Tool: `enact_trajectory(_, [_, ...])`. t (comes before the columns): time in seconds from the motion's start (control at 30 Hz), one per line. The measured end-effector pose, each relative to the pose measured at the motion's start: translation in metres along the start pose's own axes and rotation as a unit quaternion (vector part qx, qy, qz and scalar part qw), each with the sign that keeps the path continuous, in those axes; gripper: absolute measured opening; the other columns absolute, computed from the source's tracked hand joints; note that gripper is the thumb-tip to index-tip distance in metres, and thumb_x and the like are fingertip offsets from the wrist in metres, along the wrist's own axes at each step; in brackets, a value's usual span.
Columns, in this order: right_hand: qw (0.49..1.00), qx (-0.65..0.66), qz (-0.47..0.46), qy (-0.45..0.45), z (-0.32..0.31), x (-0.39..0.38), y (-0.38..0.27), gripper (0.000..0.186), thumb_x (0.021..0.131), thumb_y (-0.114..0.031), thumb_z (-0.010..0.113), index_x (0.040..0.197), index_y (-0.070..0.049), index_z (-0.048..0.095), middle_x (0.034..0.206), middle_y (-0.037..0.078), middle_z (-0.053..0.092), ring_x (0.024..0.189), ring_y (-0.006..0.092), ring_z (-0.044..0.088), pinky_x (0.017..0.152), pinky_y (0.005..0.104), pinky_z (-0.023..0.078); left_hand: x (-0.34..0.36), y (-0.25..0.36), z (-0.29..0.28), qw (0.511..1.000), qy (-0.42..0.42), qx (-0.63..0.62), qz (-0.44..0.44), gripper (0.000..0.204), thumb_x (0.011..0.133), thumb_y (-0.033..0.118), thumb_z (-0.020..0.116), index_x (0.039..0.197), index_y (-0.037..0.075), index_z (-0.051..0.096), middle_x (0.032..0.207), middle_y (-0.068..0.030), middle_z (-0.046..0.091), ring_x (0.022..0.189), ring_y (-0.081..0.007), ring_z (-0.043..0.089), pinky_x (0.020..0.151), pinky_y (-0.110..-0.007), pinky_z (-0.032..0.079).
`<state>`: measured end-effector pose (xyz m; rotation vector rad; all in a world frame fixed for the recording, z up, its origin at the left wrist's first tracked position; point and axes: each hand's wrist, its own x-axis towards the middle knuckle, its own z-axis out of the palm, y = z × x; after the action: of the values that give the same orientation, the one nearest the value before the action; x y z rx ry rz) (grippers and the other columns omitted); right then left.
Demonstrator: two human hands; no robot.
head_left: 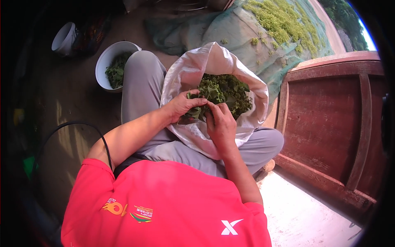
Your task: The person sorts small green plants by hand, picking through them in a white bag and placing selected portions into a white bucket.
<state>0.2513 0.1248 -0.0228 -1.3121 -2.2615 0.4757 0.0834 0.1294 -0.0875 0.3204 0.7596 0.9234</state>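
Note:
An open white woven sack (183,69) stands between my legs, holding a heap of green leafy sprigs with small bud clusters (228,92). Over the sack's near left side, my left hand (186,106) is closed around a leafy sprig (197,112), its thumb pointing right. My right hand (222,123) meets it there, thumb and fingers pinched at the same greenery close to the left thumb tip. The exact bit between the right fingertips is too small to make out.
Left of my knee sits a white bucket (100,68) with green leaves inside. A smaller white bucket (63,39) is farther back. Green netting (185,31) bears spread yellow-green sprigs (275,18). A red wooden door (325,123) stands at right.

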Motion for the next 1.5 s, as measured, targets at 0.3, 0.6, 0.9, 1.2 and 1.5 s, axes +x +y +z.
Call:
enact_trajectory(0.3, [0.986, 0.106, 0.01, 0.125, -0.026, 0.016, 0.003, 0.018, 0.075, -0.001, 0.063, 0.092, -0.009, 0.064, 0.097, 0.007, 0.06, 0.086, 0.0267, 0.059, 0.074, 0.0358, 0.046, 0.003, -0.004, -0.007, 0.973, 0.01, 0.21, 0.092, 0.015, 0.089, 0.012, 0.06, 0.103, 0.007, 0.056, 0.086, -0.0003, 0.06, 0.08, -0.0069, 0.055, 0.073, -0.022, 0.046])
enact_trajectory(0.6, [0.99, -0.061, -0.125, -0.027, -0.022, 0.037, 0.033, 0.022, 0.07, -0.017, 0.065, 0.091, -0.015, 0.068, 0.117, 0.005, 0.059, 0.119, 0.026, 0.047, 0.1, 0.0437, 0.031, -0.012, 0.012, 0.012, 0.904, 0.005, 0.39, 0.174, 0.012, 0.089, 0.01, 0.059, 0.099, 0.003, 0.058, 0.085, 0.0025, 0.056, 0.078, -0.004, 0.049, 0.071, -0.02, 0.043])
enact_trajectory(0.9, [0.992, -0.062, -0.108, 0.011, -0.015, 0.032, 0.038, 0.012, 0.068, -0.017, 0.065, 0.079, -0.013, 0.066, 0.114, 0.005, 0.06, 0.114, 0.0255, 0.05, 0.098, 0.0426, 0.032, -0.009, 0.01, 0.009, 0.929, 0.021, 0.331, 0.163, 0.011, 0.091, 0.012, 0.056, 0.099, 0.004, 0.059, 0.081, 0.0023, 0.057, 0.071, -0.0024, 0.051, 0.061, -0.019, 0.044])
enact_trajectory(1.2, [0.991, 0.101, 0.068, 0.054, -0.008, 0.008, 0.067, 0.013, 0.072, -0.013, 0.067, 0.084, -0.009, 0.067, 0.111, 0.011, 0.061, 0.101, 0.0298, 0.057, 0.088, 0.0396, 0.042, -0.038, 0.08, 0.005, 0.979, 0.08, 0.044, 0.181, 0.012, 0.09, 0.015, 0.057, 0.098, 0.006, 0.059, 0.074, -0.0012, 0.058, 0.055, -0.0087, 0.054, 0.04, -0.023, 0.041])
enact_trajectory(1.5, [0.975, 0.176, 0.09, 0.1, 0.0, 0.005, 0.061, 0.013, 0.073, -0.009, 0.068, 0.086, -0.006, 0.066, 0.107, 0.014, 0.062, 0.094, 0.0323, 0.06, 0.081, 0.0385, 0.048, -0.068, 0.161, -0.18, 0.677, 0.457, 0.475, 0.327, 0.049, 0.085, 0.038, 0.064, 0.118, 0.002, 0.055, 0.111, -0.0118, 0.059, 0.098, -0.0231, 0.056, 0.079, -0.032, 0.044])
